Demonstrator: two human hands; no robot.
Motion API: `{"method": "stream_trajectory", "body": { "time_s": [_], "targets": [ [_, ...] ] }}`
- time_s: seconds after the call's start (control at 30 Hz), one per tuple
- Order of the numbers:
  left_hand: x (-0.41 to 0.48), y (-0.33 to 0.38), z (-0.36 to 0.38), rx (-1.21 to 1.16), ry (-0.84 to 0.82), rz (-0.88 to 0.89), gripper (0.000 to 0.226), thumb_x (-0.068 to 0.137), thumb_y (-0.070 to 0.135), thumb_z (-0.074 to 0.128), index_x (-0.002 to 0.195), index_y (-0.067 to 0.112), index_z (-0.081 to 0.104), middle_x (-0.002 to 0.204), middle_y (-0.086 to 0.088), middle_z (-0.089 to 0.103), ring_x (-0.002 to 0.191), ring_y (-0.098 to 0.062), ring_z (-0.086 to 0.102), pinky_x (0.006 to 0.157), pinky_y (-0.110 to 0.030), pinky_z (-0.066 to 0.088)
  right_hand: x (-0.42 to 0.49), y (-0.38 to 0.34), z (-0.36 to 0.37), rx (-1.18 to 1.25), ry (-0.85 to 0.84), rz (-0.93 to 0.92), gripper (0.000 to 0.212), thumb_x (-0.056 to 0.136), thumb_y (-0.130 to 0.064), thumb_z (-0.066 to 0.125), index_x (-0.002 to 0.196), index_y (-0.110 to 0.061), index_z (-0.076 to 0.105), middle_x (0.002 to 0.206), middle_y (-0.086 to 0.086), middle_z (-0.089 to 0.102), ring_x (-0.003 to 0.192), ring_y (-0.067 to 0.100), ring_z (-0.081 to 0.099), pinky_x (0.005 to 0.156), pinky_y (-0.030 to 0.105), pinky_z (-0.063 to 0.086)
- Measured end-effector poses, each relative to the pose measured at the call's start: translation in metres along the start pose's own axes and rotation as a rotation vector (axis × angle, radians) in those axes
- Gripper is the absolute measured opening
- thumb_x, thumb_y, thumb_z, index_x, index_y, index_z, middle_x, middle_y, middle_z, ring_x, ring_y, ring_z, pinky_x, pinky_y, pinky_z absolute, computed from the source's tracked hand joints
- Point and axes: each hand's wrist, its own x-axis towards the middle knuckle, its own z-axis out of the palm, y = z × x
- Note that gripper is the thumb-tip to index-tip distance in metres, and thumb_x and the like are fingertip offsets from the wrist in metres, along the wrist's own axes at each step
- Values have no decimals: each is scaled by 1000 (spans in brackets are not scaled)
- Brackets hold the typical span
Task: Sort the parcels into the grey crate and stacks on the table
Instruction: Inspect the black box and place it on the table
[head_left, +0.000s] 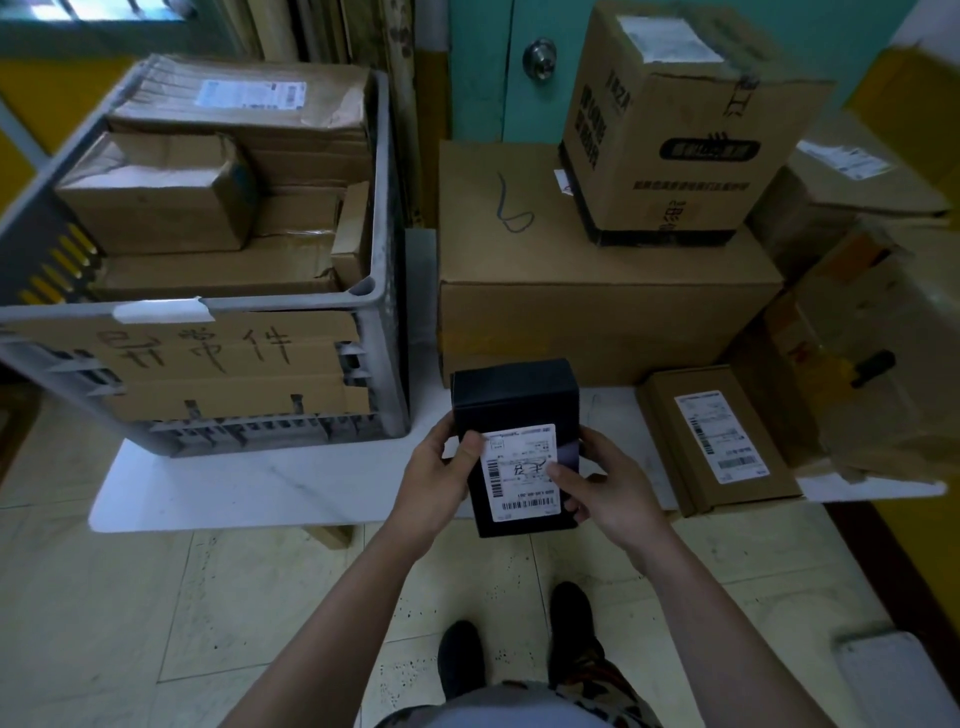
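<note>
A black box parcel (514, 400) with a white shipping label facing up is held over the front edge of the white table (270, 483). My left hand (436, 478) grips its left side, thumb on the label's corner. My right hand (597, 483) grips its right side, thumb lying on the label. The grey crate (387, 291) stands on the table at the left, filled with several brown cardboard parcels, a handwritten cardboard sign taped to its front. To the right, a large brown box (597, 306) carries a taller printed carton (670, 130).
A flat brown parcel (717, 441) with a label lies on the table right of my hands. More cardboard boxes (857, 332) pile up at the far right. A teal door (519, 67) stands behind. Below, tiled floor and my shoes (462, 660).
</note>
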Motion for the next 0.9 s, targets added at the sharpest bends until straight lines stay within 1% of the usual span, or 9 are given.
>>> {"method": "stream_trajectory", "body": {
  "time_s": [0.1, 0.2, 0.33, 0.43, 0.5, 0.6, 0.67, 0.8, 0.9],
  "targets": [
    [-2, 3, 1, -3, 14, -43, 30, 105, 31, 45, 128, 15, 56, 64, 15, 65, 45, 2, 51, 47, -15, 36, -2, -3, -1, -17, -17, -3, 55, 90, -28, 70, 140, -27, 49, 122, -7, 62, 59, 6, 64, 54, 21, 51],
    [-1, 3, 2, 52, 21, -72, 32, 106, 36, 41, 122, 14, 59, 62, 16, 60, 44, 5, 52, 45, -11, 37, -5, -4, -2, 4, -18, 6, 53, 87, -31, 72, 137, -31, 51, 115, -13, 61, 79, 9, 67, 56, 21, 52],
    [0, 4, 1, 198, 24, -88, 44, 106, 46, 32, 97, 15, 62, 59, 12, 58, 43, 0, 50, 44, -13, 38, -6, -4, -4, 14, 24, -10, 49, 77, -48, 72, 123, -40, 57, 113, -11, 64, 102, 14, 65, 87, 43, 57],
    [-1, 6, 2, 206, 21, -111, 49, 106, 48, 28, 82, 17, 57, 50, 10, 57, 41, 0, 50, 43, -11, 39, -7, -5, -5, 18, 32, -36, 44, 74, -53, 69, 116, -44, 58, 109, -10, 66, 101, 13, 65, 89, 43, 56],
    [-2, 6, 5, 151, -6, -118, 46, 106, 48, 30, 91, 16, 59, 53, 12, 61, 42, 3, 52, 45, -11, 40, -8, -4, -4, 32, 57, -47, 44, 73, -54, 68, 113, -43, 57, 108, -9, 66, 101, 14, 65, 87, 40, 56],
    [-7, 4, 11, 126, -74, -121, 34, 103, 44, 45, 126, 21, 55, 96, 6, 71, 56, 5, 62, 47, -11, 44, -9, -3, -1, 94, 120, -22, 50, 72, -53, 67, 117, -33, 59, 103, -8, 66, 98, 14, 66, 84, 37, 57],
    [-12, -1, 13, 160, -122, -135, 40, 101, 44, 50, 136, 26, 51, 117, 4, 68, 73, 3, 65, 49, -12, 47, -8, -2, 1, 146, 150, 15, 55, 71, -55, 67, 119, -27, 61, 101, -4, 68, 95, 16, 68, 85, 40, 57],
    [-17, -7, 12, 199, -142, -98, 40, 101, 48, 45, 140, 37, 46, 128, 10, 65, 100, -3, 65, 73, -17, 52, -8, 2, 1, 165, 128, 56, 68, 67, -65, 67, 122, -25, 62, 104, 1, 72, 96, 20, 70, 85, 47, 58],
    [-14, -10, 12, 245, -120, -95, 48, 102, 51, 39, 149, 37, 39, 134, 9, 62, 116, -11, 60, 89, -22, 45, -9, -1, 2, 146, 98, 66, 68, 70, -62, 62, 127, -25, 59, 107, 0, 71, 94, 19, 69, 65, 29, 51]
  ]
}}
